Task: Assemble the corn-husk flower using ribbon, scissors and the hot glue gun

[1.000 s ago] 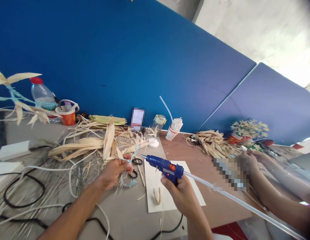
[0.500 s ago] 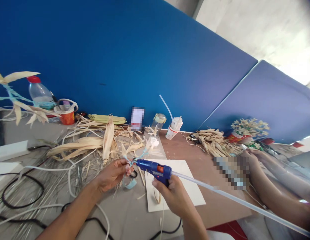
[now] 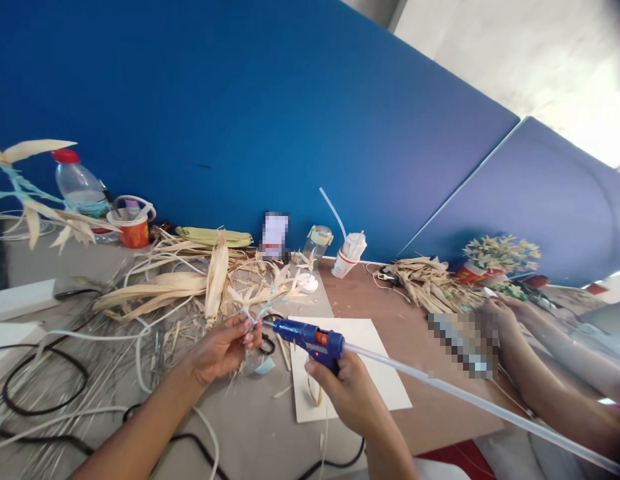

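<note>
A blue hot glue gun (image 3: pixel 306 335) lies in the grip of my right hand (image 3: pixel 347 383), its nozzle pointing left. From its back end runs a long translucent glue stick (image 3: pixel 455 393) toward the lower right. My left hand (image 3: pixel 227 347) pinches a corn husk flower stem (image 3: pixel 263 308) wrapped in light blue, with pale husk petals at its tips. The nozzle is close to the left fingertips; whether it touches the stem I cannot tell. Below these fingers hangs or lies a piece of light blue paper strip (image 3: pixel 265 366).
Dried corn husks (image 3: pixel 155 293), cables and thin wires cover the table's left side. White paper (image 3: pixel 355 400) lies under the glue gun. A glass jar (image 3: pixel 317 243) and a paper cup (image 3: pixel 345 263) stand behind. At the right are another person's forearms (image 3: pixel 535 367).
My left hand has shifted slightly left and turned the stem, so its petals now spread up and right. The glue gun has stayed nearly still, its nozzle tip now more exposed.
</note>
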`<state>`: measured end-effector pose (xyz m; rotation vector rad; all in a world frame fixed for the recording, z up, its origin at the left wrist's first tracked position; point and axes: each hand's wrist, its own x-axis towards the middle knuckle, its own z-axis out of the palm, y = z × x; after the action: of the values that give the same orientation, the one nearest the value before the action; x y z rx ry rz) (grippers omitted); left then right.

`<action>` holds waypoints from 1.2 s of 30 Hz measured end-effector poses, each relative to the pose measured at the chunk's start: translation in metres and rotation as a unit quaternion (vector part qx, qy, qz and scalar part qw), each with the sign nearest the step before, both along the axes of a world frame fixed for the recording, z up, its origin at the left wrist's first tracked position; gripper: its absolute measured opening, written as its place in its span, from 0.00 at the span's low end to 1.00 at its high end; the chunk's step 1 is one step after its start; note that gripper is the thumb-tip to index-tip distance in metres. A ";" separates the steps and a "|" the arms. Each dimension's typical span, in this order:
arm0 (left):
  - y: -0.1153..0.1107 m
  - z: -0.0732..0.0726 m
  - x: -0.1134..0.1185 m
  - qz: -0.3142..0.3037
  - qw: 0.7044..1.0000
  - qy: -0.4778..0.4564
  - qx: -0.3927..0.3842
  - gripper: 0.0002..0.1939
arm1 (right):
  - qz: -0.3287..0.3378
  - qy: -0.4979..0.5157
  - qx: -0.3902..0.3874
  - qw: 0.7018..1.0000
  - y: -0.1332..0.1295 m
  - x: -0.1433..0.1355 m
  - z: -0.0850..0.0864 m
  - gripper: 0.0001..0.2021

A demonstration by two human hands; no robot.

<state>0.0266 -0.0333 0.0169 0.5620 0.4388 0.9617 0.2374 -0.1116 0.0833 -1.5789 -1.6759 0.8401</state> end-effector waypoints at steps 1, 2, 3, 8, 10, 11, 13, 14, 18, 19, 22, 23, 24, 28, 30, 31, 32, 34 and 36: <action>0.000 0.000 0.000 0.001 1.000 0.003 0.002 0.07 | 0.001 0.000 -0.002 1.000 0.000 0.000 0.001 0.14; -0.001 0.000 0.001 0.003 1.000 0.010 0.003 0.08 | 0.001 -0.001 -0.003 1.000 -0.001 -0.001 0.002 0.14; -0.001 -0.001 0.001 0.004 1.000 0.018 0.004 0.08 | 0.002 -0.001 -0.003 1.000 -0.001 -0.001 0.002 0.14; 0.000 -0.006 0.000 -0.008 1.000 0.028 0.011 0.11 | 0.006 -0.003 0.006 1.000 0.000 -0.002 0.003 0.13; 0.000 -0.006 -0.001 -0.017 0.999 0.023 0.018 0.13 | 0.010 -0.004 0.010 1.000 0.001 -0.003 0.003 0.12; 0.000 -0.006 -0.002 -0.022 0.999 0.020 0.019 0.13 | 0.011 -0.004 0.012 1.000 0.001 -0.003 0.003 0.12; 0.000 -0.006 -0.003 -0.033 0.999 0.018 0.017 0.14 | 0.011 -0.005 0.014 1.000 0.001 -0.003 0.003 0.11; 0.000 -0.005 -0.003 -0.035 0.999 0.018 0.017 0.15 | 0.011 -0.007 0.014 1.000 0.001 -0.003 0.003 0.12; 0.000 -0.004 -0.003 -0.026 0.999 0.029 0.009 0.13 | 0.014 -0.012 0.009 1.000 0.001 -0.004 0.004 0.12; 0.000 -0.004 -0.003 -0.022 0.999 0.030 0.004 0.12 | 0.017 -0.012 0.008 1.000 0.002 -0.004 0.005 0.12; 0.000 -0.004 -0.002 -0.015 0.999 0.029 -0.011 0.10 | 0.028 -0.010 0.009 1.000 0.002 -0.005 0.006 0.13; 0.000 -0.004 -0.002 -0.013 0.999 0.031 -0.016 0.11 | 0.030 -0.010 0.010 0.999 0.002 -0.005 0.006 0.13; 0.000 -0.004 -0.002 -0.010 0.999 0.034 -0.020 0.11 | 0.031 -0.012 0.011 0.999 0.002 -0.005 0.006 0.13; 0.000 -0.003 -0.002 0.000 0.999 0.045 -0.029 0.11 | 0.033 -0.019 0.013 0.999 0.002 -0.006 0.007 0.12; 0.000 -0.004 -0.002 0.001 0.999 0.044 -0.027 0.11 | 0.038 -0.019 0.011 0.999 0.001 -0.006 0.007 0.12; 0.000 -0.005 -0.002 0.000 0.999 0.045 -0.025 0.12 | 0.041 -0.019 0.009 0.999 0.001 -0.006 0.007 0.12; 0.000 -0.005 -0.002 -0.001 0.999 0.047 -0.023 0.12 | 0.043 -0.017 0.008 0.999 0.001 -0.006 0.007 0.13; 0.000 -0.006 -0.002 -0.002 0.998 0.057 -0.018 0.12 | 0.047 -0.014 0.008 0.999 0.001 -0.006 0.007 0.13; 0.000 -0.005 -0.001 -0.004 0.997 0.070 -0.012 0.12 | 0.045 -0.013 0.011 0.999 0.000 -0.006 0.007 0.13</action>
<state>0.0251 -0.0335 0.0115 0.6110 0.5719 0.9117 0.2315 -0.1111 0.0905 -1.5151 -1.7802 0.8480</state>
